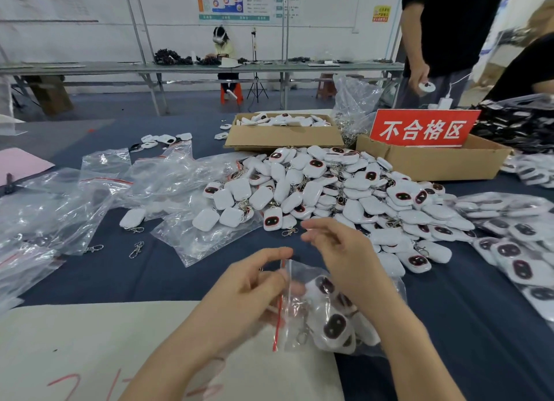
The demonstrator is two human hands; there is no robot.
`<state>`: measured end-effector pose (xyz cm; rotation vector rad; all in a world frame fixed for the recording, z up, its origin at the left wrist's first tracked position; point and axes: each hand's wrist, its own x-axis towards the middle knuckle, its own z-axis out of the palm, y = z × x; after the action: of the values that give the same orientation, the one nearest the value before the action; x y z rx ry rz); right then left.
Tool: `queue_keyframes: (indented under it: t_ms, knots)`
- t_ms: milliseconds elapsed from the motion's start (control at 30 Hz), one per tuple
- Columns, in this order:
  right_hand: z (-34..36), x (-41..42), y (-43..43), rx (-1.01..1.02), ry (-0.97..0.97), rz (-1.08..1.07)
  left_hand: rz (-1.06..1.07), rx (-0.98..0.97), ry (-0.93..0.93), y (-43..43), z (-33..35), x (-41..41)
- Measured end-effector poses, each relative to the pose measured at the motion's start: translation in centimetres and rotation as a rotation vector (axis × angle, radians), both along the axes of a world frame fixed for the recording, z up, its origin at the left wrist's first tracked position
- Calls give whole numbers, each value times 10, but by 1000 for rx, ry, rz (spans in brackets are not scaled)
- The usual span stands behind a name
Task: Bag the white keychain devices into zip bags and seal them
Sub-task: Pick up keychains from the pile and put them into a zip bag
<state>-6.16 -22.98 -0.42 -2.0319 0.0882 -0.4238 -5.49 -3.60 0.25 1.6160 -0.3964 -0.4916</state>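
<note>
Down in front, left hand (251,283) pinches the zip bag (326,313) — right hand (335,247) loose, empty; squeeze the red strip (278,319) flat all along.

Left hand (248,292) pinching zip bag (302,310) rim, fingers curled, right hand (338,256) just beyond, fingers loosely extended, blurred

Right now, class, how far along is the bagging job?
Done: filled bags lie at the right. In hand: the left hand pinches a loaded zip bag at its red strip, seal uncertain; the right hand hovers above. Left: a loose pile and empty bags.
</note>
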Motion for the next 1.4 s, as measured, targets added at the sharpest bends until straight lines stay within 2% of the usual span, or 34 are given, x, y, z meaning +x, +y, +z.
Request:
queue_keyframes:
  t_ms: [133,200,267,400,500,533,600,667,767,967,1033,1067,1167,1233,1333,1400]
  knots:
    - [-3,-5,-21,-227,37,-275,302,204,-305,9,-16,16]
    - [-10,-7,-28,-438,201,-380,385,325,-428,13,-24,22]
    - [-13,-8,-28,-571,335,-418,397,442,-476,14,-29,26]
    - [-11,-8,-27,-517,266,-388,397,552,-486,12,-32,30]
    - [-7,-9,-24,-397,178,-381,402,553,-482,11,-31,30]
    - [-5,-9,-24,-356,138,-402,403,552,-479,11,-31,31]
    - [-5,-9,-27,-416,98,-506,401,551,-474,11,-31,31]
    - [-6,-9,-33,-489,215,-584,397,547,-470,11,-31,31]
    - [-8,-11,-36,-482,417,-544,398,551,-479,12,-32,32]
    - [-10,-11,-31,-589,347,-574,403,548,-502,13,-37,34]
    - [-8,-10,-30,-535,229,-555,400,551,-525,13,-39,33]
    - [-5,-11,-28,-445,148,-514,402,540,-540,12,-40,33]
    - [9,-8,-14,-20,11,-302,431,392,-577,12,-41,31]
    - [12,-5,1,148,-4,-160,449,228,-584,10,-39,30]
    - [10,-3,23,172,-18,34,375,-8,-483,2,-32,24]
    - [6,-3,29,106,-7,120,281,-94,-406,-2,-30,18]
